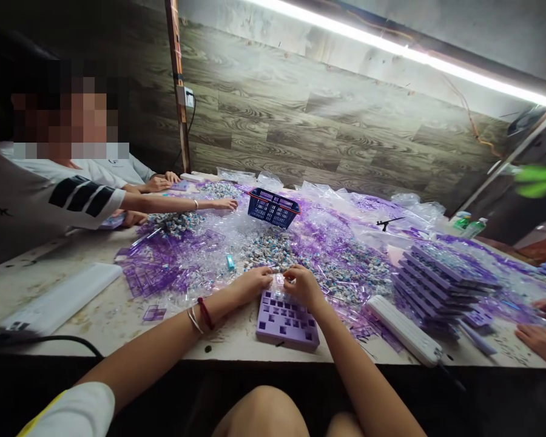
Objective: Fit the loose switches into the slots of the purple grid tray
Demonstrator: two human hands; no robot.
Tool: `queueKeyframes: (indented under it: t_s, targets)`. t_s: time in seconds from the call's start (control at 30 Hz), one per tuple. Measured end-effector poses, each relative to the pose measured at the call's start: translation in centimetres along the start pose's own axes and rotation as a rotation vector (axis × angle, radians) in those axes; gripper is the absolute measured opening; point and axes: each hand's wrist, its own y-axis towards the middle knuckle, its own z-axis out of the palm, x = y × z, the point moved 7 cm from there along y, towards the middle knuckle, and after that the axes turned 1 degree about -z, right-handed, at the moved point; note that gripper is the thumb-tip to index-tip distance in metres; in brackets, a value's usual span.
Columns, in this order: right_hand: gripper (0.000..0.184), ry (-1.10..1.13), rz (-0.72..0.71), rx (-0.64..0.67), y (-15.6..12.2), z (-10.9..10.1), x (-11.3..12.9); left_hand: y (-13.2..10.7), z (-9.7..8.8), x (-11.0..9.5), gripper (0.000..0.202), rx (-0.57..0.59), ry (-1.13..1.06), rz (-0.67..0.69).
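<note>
A light purple keyboard case point(286, 331) with rows of square holes lies on the table in front of me. My left hand point(255, 283) is at its far left edge, fingers curled together. Opposite it, my right hand point(304, 286) pinches thumb and fingers over the far right part. Clear plastic point(278, 280) shows between the two hands, but whatever the fingertips grip is too small to make out. Just beyond the hands spreads a heap of small white and blue key switches point(269, 250). A turquoise block point(230, 261) lies to the left of them.
Purple transparent plastic pieces point(164, 267) cover much of the table point(91, 315). A dark blue basket point(273, 209) stands beyond my hands. Stacked purple cases point(430, 282) and a white power strip point(404, 328) are at right; a long white box point(64, 297) is at left. Co-workers' hands reach in from both sides.
</note>
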Motion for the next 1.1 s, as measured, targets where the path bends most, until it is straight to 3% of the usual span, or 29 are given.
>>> queueKeyframes:
  t_s: [0.23, 0.4, 0.5, 0.6, 0.8, 1.1]
  targets:
    - [0.019, 0.207, -0.082, -0.139, -1.7, -2.2, -0.4, -0.8, -2.4, -1.6, 0.025, -0.166, 0.139, 0.051]
    - [0.016, 0.352, -0.045, -0.009, -3.8, -3.1, 2.1, -1.3, -2.6, -2.4, 0.02, -0.219, 0.145, 0.063]
    - [0.026, 0.238, -0.092, 0.045, -4.8, -2.8, 4.5, -1.6, -2.3, -2.6, 0.018, -0.216, 0.176, 0.024]
    - [0.022, 0.081, -0.114, 0.054, -5.0, -2.0, 6.0, -1.7, -2.6, -2.1, 0.016, -0.241, 0.156, -0.061]
    - [0.017, 0.052, -0.137, 0.093, -4.2, -0.2, 7.0, -1.6, -2.6, -1.0, 0.021, -0.217, 0.202, -0.121]
    - [0.023, 0.073, -0.214, 0.153, -4.0, 1.2, 7.5, -1.6, -2.4, -1.3, 0.021, -0.187, 0.264, -0.121]
